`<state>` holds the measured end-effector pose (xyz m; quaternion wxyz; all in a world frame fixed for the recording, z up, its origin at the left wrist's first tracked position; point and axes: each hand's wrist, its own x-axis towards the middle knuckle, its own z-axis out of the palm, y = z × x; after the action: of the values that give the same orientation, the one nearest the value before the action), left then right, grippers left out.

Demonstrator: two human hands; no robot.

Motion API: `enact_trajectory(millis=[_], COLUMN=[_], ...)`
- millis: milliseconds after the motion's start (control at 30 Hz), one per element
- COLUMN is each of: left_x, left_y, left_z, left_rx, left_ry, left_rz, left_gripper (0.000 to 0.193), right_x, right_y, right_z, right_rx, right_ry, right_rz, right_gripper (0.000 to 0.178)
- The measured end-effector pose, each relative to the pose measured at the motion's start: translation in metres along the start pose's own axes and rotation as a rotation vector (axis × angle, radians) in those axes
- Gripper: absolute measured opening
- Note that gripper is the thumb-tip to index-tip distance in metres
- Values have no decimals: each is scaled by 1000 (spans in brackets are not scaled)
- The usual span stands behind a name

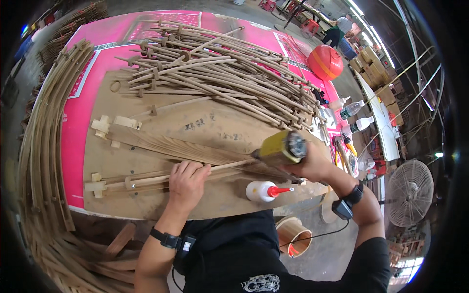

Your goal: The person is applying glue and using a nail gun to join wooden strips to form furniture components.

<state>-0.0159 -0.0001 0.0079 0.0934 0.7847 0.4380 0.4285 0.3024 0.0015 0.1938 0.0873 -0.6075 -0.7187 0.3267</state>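
One pale bucket stands on the floor below the near edge of the brown board, on which a white bottle with a red nozzle lies tilted. Just farther in, the left hand curls its fingers over a slim wooden rod, which stretches left to right across the near part of the board. To the right, the right hand is wrapped around a yellow power tool, its nose at the rod's right portion; whether they touch I cannot tell. Beyond the rod lie grooved wooden slats, and farther, a heap of rods. At the far right sits a red ball-like object.
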Motion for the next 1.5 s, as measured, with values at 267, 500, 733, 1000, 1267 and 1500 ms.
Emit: enact_trajectory(millis=[267,500,733,1000,1267,1500], left_x=[9,10,-8,10,-1,-3], left_y=[3,4,-10,7,-12,-14], left_z=[1,1,8,-7,7,6], left_rx=[12,91,142,208,195,193], left_ry=[3,-9,-50,-58,-61,-37], left_rz=[3,88,82,140,171,115], left_gripper=[19,17,18,17,23,28], right_x=[-90,-127,-133,-110,10,12], right_y=[95,204,252,214,312,282], right_z=[-35,-4,31,-30,-70,-88], right_rx=[-255,-418,-422,-419,-412,-282], right_ry=[316,566,511,726,524,539], right_rz=[519,535,562,423,656,691], right_gripper=[34,78,81,28,22,25])
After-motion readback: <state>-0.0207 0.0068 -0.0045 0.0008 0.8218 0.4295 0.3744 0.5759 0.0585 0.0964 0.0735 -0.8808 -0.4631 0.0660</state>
